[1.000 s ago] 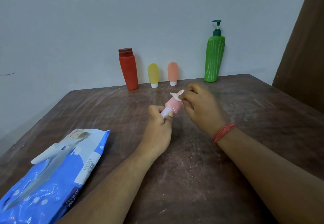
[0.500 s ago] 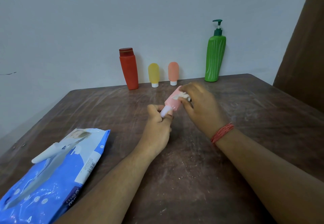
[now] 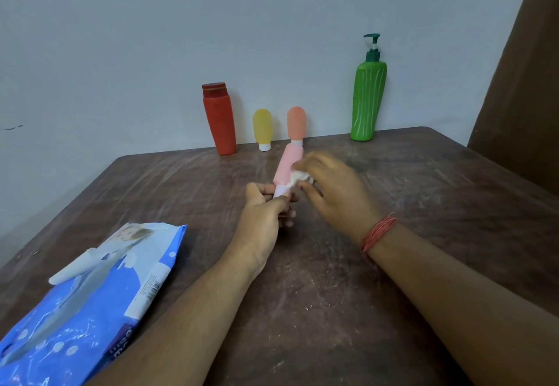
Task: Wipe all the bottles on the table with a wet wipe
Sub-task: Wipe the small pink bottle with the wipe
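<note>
Mid-table: left hand pinches pink bottle | right hand grips wipe

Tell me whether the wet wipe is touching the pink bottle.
Touching. The head view shows the wet wipe, bunched in the right hand, pressed against the pink bottle.

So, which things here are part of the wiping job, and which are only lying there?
Part of the job:
- pink bottle, held by the left hand
- wet wipe, held by the right hand
- red bottle, yellow bottle, orange bottle, green pump bottle
- wipes pack

Only lying there:
- table
- wall
</note>
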The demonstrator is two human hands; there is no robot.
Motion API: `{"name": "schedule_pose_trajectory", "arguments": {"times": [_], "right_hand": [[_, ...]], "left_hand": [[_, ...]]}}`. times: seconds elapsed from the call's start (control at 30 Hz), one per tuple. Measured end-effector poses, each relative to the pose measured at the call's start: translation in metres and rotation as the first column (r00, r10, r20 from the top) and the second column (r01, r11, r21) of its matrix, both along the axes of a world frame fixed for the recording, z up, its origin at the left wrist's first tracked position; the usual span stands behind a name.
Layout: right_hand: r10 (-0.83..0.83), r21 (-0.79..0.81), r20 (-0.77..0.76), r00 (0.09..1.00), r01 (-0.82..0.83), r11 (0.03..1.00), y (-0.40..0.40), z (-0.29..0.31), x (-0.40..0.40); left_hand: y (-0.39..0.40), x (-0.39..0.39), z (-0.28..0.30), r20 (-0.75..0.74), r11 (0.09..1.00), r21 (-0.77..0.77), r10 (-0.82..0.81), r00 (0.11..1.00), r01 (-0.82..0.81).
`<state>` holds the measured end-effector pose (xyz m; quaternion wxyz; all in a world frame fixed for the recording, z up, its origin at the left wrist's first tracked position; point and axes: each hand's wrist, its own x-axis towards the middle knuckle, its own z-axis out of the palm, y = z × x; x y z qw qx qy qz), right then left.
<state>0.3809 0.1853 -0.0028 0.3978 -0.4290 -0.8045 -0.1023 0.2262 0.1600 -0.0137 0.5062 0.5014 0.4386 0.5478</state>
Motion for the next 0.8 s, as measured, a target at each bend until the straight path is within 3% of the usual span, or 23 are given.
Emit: {"name": "schedule_pose_trajectory", "arguments": {"times": [0.07,0.2,0.33,0.47,0.6,0.7,0.8], "right_hand": [[-0.033,-0.022,-0.085,0.996,0.032,0.999,-0.0008,0.0017,0.0009],[0.099,-0.035,0.055,0.994,-0.097,0.995,-0.0051,-0.0008,-0.0038],[-0.021,-0.007,-0.096,0.995,0.02,1.0,-0.0037,0.0052,0.001],[0.069,-0.025,0.07,0.995,-0.068,0.997,-0.0063,0.0012,-0.003],[-0.026,0.003,-0.111,0.993,0.027,1.0,-0.0014,0.0055,0.0021],[0.058,-0.018,0.015,0.998,-0.058,0.998,-0.0043,0.0005,0.0003],[0.006,0.01,-0.112,0.994,-0.005,1.0,-0.0029,0.0028,0.0017]], "left_hand": [[-0.0007,0.0,-0.0007,-0.004,1.0,0.008,-0.016,1.0,0.016],[0.0004,-0.002,-0.0004,0.034,1.0,0.003,-0.011,0.999,0.011],[-0.0002,0.0012,-0.0025,-0.039,0.998,0.036,-0.057,0.998,0.059],[0.0014,-0.0013,-0.0018,0.002,0.999,0.028,-0.038,0.999,0.037],[-0.0007,0.0006,-0.0034,-0.071,0.996,0.048,-0.076,0.995,0.08],[0.0004,-0.001,-0.0026,-0.025,0.997,0.04,-0.06,0.998,0.061],[0.0004,-0.0017,-0.0028,-0.04,0.995,0.045,-0.085,0.996,0.087]]}}
